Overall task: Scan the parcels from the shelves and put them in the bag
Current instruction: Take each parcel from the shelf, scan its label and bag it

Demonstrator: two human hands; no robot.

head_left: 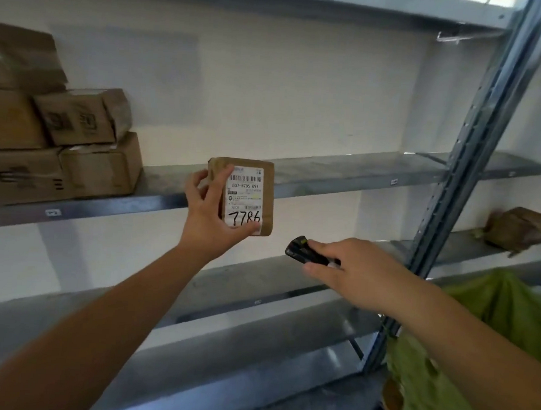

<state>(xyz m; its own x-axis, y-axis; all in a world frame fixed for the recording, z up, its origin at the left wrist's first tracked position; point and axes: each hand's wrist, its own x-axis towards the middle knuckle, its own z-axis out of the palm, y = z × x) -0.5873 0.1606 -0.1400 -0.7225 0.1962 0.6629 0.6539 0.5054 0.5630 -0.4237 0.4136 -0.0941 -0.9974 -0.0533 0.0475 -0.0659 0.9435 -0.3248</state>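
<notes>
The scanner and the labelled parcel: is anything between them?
Nothing. In the head view the stretch between the scanner and the labelled parcel is bare, with only white wall behind it.

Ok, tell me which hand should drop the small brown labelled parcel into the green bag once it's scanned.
Left. The left hand already grips the small brown labelled parcel, though the green fabric bag hangs at the right; the right hand is occupied holding the black handheld scanner.
</notes>
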